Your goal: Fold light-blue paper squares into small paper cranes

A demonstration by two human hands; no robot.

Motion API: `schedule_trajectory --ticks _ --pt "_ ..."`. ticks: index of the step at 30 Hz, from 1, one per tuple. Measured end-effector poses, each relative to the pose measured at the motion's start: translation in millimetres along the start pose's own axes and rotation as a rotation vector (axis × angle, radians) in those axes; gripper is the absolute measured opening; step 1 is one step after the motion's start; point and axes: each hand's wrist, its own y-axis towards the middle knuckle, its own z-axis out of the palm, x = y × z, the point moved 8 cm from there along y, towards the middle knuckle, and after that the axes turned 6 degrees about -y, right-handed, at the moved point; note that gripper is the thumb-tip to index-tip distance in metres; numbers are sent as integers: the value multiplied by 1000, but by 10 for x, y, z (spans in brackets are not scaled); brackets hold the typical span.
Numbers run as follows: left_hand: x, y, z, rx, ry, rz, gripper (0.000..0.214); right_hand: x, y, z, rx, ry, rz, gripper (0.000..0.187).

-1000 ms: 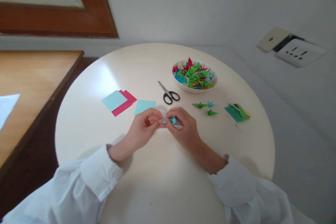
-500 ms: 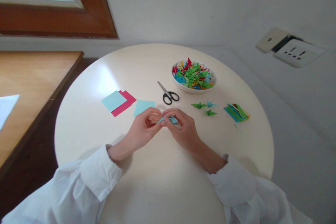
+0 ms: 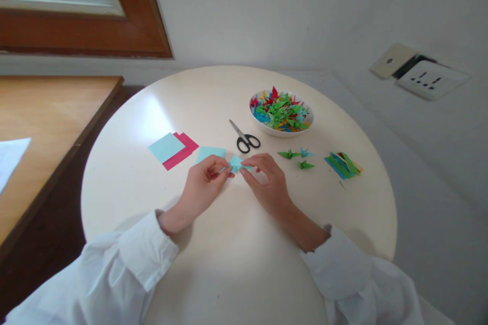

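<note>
Between my two hands is a small piece of folded light-blue paper [image 3: 236,163]. My left hand [image 3: 206,177] pinches its left side with thumb and fingertips. On the right side, my right hand [image 3: 269,180] grips it between thumb and index finger. Just behind my left fingers lies a flat light-blue paper square [image 3: 210,153], partly covered by them. Black-handled scissors [image 3: 246,141] rest a little beyond the folded paper, blades pointing away. Right of my right hand sit a few small paper cranes, among them a green crane [image 3: 288,154] and a light-blue crane [image 3: 306,152].
A white bowl [image 3: 282,133] heaped with colourful paper cranes stands at the back of the round white table [image 3: 236,264]. Light-blue and pink paper sheets [image 3: 168,147] lie at left. Coloured paper strips [image 3: 343,165] are piled at right. A wooden desk [image 3: 57,106] stands beyond the left edge.
My hands have moved slightly apart, and the folded light-blue paper now shows spread between my fingertips, where they mostly covered it before.
</note>
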Motion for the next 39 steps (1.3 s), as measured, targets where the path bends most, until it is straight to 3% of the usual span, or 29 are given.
schedule_trajectory --ticks 6,15,20,24,29,39 --pt "-105 -14 12 -2 104 99 8 -54 -19 54 60 97 80 8" --pt "-169 -16 -7 31 154 269 12 -232 -69 164 115 366 327 8" --pt "-150 -5 61 107 59 181 12 -203 -66 191 148 442 351 8" --pt "-141 -6 61 90 18 133 13 -193 -63 181 133 448 345 6" --pt "-132 -21 41 72 18 135 12 -202 -63 151 71 474 350 3" --pt "-168 -39 13 31 16 175 11 -173 -83 167 95 523 371 3"
